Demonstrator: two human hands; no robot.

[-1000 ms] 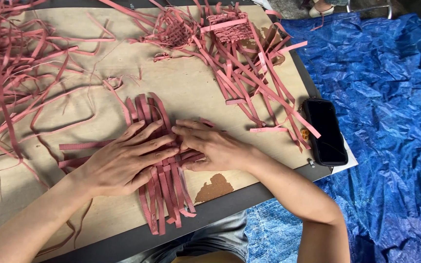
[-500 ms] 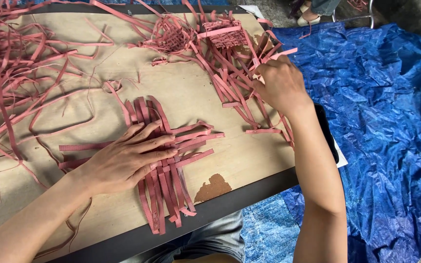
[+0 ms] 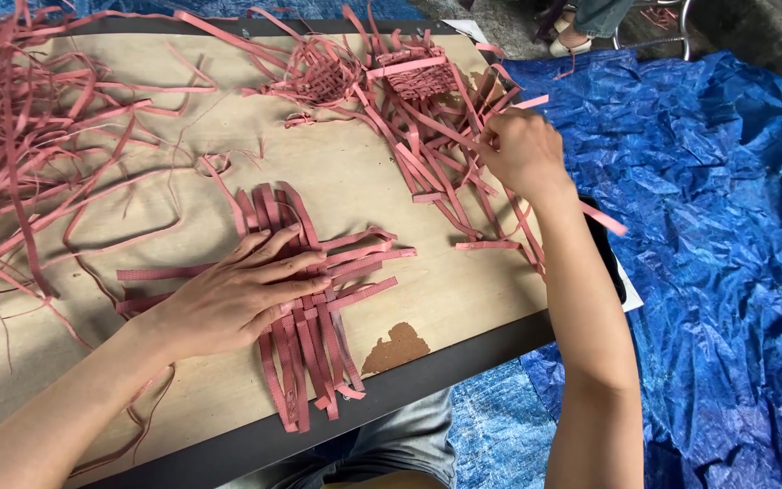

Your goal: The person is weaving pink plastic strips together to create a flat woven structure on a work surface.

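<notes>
Your left hand [image 3: 233, 299] lies flat, fingers spread, on the woven mat [image 3: 314, 299] mid-tabletop [image 3: 463, 299], while your right hand [image 3: 522, 149] seems pinched on a strip [image 3: 581, 204] in the pile [image 3: 436, 154]; tug hard and tangled strips may drag along, loosening the weave.

One screen in view: a phone at the right edge of the board, mostly hidden.

A flat black rectangular phone [image 3: 610, 263] lies at the right edge of the pale plywood work board [image 3: 427, 195], its long side running along that edge. The person's right forearm [image 3: 581, 299] crosses over it and covers most of it (only a narrow dark strip with a rounded corner shows). Its screen is dark and glossy, showing no picture. Under it a white sheet corner [image 3: 631, 299] pokes out towards the crinkled blue plastic tarpaulin [image 3: 726, 226]. No packages, labels or signs can be made out.
</notes>
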